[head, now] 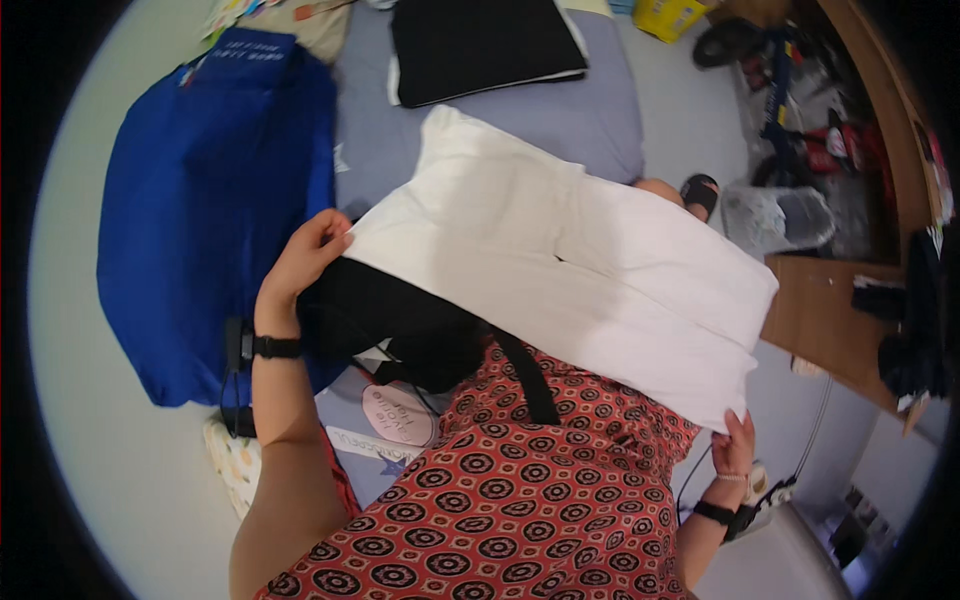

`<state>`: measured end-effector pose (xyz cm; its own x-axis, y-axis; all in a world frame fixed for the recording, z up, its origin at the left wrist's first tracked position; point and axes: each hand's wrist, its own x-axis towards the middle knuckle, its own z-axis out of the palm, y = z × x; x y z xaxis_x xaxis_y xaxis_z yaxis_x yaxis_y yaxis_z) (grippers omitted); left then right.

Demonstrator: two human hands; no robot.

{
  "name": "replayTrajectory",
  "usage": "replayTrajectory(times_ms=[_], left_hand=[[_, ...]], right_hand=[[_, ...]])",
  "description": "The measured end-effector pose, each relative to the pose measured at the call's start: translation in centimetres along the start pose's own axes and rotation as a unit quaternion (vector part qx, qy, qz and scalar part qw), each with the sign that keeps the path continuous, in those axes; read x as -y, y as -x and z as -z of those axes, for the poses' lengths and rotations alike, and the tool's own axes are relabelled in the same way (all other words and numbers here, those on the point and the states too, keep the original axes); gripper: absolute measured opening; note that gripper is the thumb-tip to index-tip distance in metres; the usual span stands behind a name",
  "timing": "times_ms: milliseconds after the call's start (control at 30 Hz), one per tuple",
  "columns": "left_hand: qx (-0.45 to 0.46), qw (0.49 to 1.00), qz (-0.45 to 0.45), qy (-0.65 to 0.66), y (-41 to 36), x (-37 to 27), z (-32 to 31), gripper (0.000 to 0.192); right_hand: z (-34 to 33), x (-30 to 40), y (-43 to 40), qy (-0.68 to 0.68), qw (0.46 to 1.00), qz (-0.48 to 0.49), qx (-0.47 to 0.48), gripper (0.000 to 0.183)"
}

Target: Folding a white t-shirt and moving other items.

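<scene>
A white cloth garment (pixel 525 217), folded or doubled with a seam and a small dark gap near its middle, spans the view before me. My left hand (pixel 315 244) pinches its left corner between thumb and fingers. At the lower right, my right hand (pixel 735 442) grips the opposite corner. Under the white cloth's left edge lies black fabric (pixel 405 315). Beyond it, a folded black cloth with white edges (pixel 487 49) rests on the grey-blue bedding (pixel 487 131). What lies beneath the white cloth is hidden.
A large blue fabric bag or cover (pixel 202 210) stands at the left. Clear plastic (pixel 776 217), a yellow container (pixel 667 16) and a dark child's bike (pixel 780 97) are at the right, near a wooden cabinet or shelf (pixel 817 319). Printed fabric (pixel 375 442) lies beside my left arm.
</scene>
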<state>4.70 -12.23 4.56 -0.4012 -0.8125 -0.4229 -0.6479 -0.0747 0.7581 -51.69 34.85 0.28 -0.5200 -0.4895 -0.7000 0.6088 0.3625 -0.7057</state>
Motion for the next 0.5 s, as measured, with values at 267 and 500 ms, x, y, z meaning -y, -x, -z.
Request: replayTrajectory(times_ms=[267, 500], left_hand=[[0.044, 0.993, -0.018, -0.109, 1.6, 0.7, -0.4, 0.021], [-0.227, 0.92, -0.191, -0.256, 3.0, -5.8, -4.3, 0.014]], right_hand=[[3.8, 0.8, -1.8, 0.388, 0.915, 0.04, -0.102, 0.045], [-13.7, 10.5, -6.0, 0.399, 0.849, 0.346, -0.003, 0.027]])
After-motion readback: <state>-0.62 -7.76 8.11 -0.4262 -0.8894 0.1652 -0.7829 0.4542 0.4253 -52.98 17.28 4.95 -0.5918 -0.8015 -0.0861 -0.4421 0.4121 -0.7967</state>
